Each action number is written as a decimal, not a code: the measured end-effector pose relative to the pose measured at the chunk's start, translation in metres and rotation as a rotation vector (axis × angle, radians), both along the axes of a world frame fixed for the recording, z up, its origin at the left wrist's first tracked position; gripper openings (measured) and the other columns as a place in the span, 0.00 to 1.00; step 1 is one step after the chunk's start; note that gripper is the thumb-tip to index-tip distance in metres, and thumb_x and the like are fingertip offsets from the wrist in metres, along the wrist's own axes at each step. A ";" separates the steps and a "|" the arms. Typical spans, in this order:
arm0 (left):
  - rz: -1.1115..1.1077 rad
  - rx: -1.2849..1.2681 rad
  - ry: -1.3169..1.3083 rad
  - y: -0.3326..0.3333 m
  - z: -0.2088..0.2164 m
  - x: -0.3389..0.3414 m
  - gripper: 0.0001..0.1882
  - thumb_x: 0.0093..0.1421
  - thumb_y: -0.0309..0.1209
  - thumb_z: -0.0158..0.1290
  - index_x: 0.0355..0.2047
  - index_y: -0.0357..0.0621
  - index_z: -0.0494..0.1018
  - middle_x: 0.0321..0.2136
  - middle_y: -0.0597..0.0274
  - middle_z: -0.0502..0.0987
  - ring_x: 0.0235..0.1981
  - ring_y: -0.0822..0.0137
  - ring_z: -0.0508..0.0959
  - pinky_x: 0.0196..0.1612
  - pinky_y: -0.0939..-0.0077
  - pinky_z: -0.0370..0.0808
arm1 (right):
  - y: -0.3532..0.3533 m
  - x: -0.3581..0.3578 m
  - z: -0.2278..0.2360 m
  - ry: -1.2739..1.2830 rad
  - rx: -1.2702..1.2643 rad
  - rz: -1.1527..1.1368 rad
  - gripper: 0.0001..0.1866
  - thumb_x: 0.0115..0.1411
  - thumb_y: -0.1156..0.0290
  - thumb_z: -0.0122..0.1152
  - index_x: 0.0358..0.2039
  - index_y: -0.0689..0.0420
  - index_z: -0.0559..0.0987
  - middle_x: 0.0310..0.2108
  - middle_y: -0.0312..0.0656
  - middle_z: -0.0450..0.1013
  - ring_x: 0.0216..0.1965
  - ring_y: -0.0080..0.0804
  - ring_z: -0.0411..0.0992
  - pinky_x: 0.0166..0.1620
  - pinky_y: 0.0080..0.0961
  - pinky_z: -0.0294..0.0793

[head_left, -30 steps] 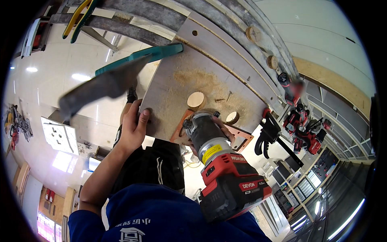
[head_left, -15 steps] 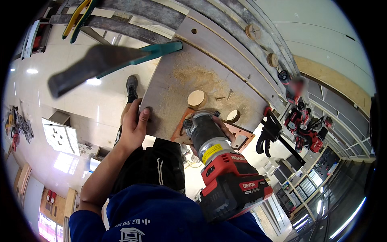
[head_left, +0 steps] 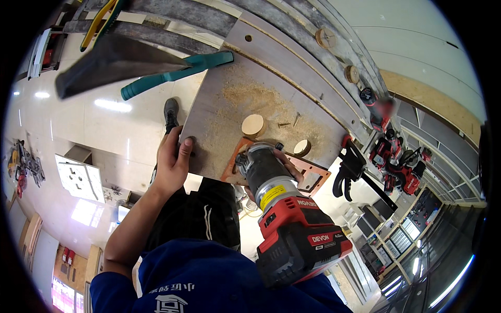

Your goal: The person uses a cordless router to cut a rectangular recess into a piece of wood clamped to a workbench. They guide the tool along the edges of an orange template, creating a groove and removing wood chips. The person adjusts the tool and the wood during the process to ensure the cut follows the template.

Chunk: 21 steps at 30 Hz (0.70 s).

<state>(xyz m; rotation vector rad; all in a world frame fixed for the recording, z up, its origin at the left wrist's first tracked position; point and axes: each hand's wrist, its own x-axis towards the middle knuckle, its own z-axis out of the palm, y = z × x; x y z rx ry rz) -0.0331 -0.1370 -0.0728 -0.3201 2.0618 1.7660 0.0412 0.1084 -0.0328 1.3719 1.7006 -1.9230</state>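
Note:
My left hand (head_left: 174, 163) grips the near left edge of a grey-faced wooden board (head_left: 214, 112), its thumb close to the top edge. My right hand (head_left: 293, 168) wraps round the body of a red and black cordless trim router (head_left: 265, 169), mostly hidden behind it. The router stands on an orange-brown plate (head_left: 316, 176) at the board's near edge; its bit is hidden. Beyond it lie a round wooden disc (head_left: 253, 125) and a smaller disc (head_left: 302, 147). Sawdust (head_left: 250, 96) and a few screws (head_left: 296, 120) lie around them.
A teal-handled clamp (head_left: 177, 75) juts out over the board's far left corner. A black clamp (head_left: 352, 172) sits at the right edge. Metal rails (head_left: 203, 21) carry more wooden discs (head_left: 326, 37) farther away. Red power tools (head_left: 399, 167) stand at right.
The teal-handled clamp has swung or turned, showing more of its handle and a wider dark part. Both hands, the router and the board look almost the same.

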 end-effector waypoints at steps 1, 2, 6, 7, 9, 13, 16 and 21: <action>0.003 0.006 -0.002 0.001 0.001 0.000 0.19 0.71 0.39 0.47 0.50 0.33 0.70 0.29 0.55 0.74 0.29 0.66 0.75 0.35 0.73 0.71 | -0.010 0.007 -0.009 0.137 0.030 -0.055 0.49 0.33 0.69 0.79 0.58 0.53 0.64 0.59 0.40 0.68 0.60 0.33 0.68 0.62 0.27 0.64; 0.005 0.012 -0.004 0.002 0.001 -0.001 0.19 0.71 0.39 0.47 0.50 0.33 0.70 0.29 0.55 0.74 0.29 0.66 0.75 0.35 0.73 0.71 | -0.009 0.012 -0.011 0.181 0.078 -0.028 0.49 0.33 0.69 0.80 0.58 0.52 0.64 0.58 0.40 0.68 0.60 0.33 0.68 0.63 0.27 0.64; 0.000 0.014 -0.012 0.001 0.004 -0.002 0.19 0.71 0.39 0.47 0.50 0.33 0.70 0.29 0.56 0.73 0.29 0.68 0.75 0.35 0.73 0.71 | -0.004 -0.008 0.012 -0.019 0.154 0.174 0.52 0.30 0.69 0.81 0.59 0.52 0.63 0.57 0.39 0.69 0.60 0.33 0.67 0.63 0.26 0.64; -0.005 0.016 -0.017 0.001 0.004 -0.002 0.19 0.71 0.39 0.47 0.50 0.33 0.69 0.29 0.56 0.73 0.29 0.68 0.75 0.35 0.73 0.71 | -0.002 -0.014 0.013 -0.155 0.059 0.121 0.54 0.28 0.69 0.82 0.59 0.51 0.63 0.57 0.39 0.69 0.60 0.32 0.67 0.63 0.25 0.63; -0.014 0.017 -0.023 0.001 0.006 -0.003 0.19 0.72 0.39 0.46 0.50 0.33 0.69 0.29 0.57 0.73 0.30 0.69 0.74 0.35 0.74 0.71 | 0.002 -0.012 0.012 -0.232 0.079 0.219 0.56 0.29 0.61 0.81 0.62 0.53 0.61 0.59 0.42 0.66 0.61 0.33 0.65 0.64 0.26 0.61; -0.025 0.024 -0.049 0.001 0.011 -0.005 0.20 0.72 0.39 0.46 0.51 0.33 0.68 0.30 0.60 0.72 0.31 0.71 0.73 0.36 0.75 0.71 | 0.004 0.007 0.003 -0.033 0.290 0.450 0.60 0.32 0.50 0.79 0.65 0.57 0.61 0.62 0.47 0.63 0.63 0.36 0.64 0.66 0.28 0.61; -0.023 0.037 -0.055 0.001 0.011 -0.005 0.20 0.72 0.40 0.46 0.52 0.32 0.68 0.30 0.61 0.72 0.31 0.72 0.72 0.36 0.77 0.71 | -0.001 0.011 0.001 0.096 0.311 0.346 0.61 0.28 0.55 0.82 0.64 0.59 0.62 0.62 0.45 0.64 0.62 0.35 0.65 0.65 0.28 0.62; -0.010 0.071 -0.047 0.003 0.013 -0.006 0.21 0.72 0.40 0.46 0.53 0.32 0.67 0.30 0.63 0.72 0.32 0.73 0.72 0.37 0.78 0.70 | -0.009 0.007 0.006 0.101 0.199 0.141 0.61 0.24 0.61 0.83 0.62 0.60 0.64 0.61 0.44 0.66 0.61 0.33 0.66 0.65 0.29 0.63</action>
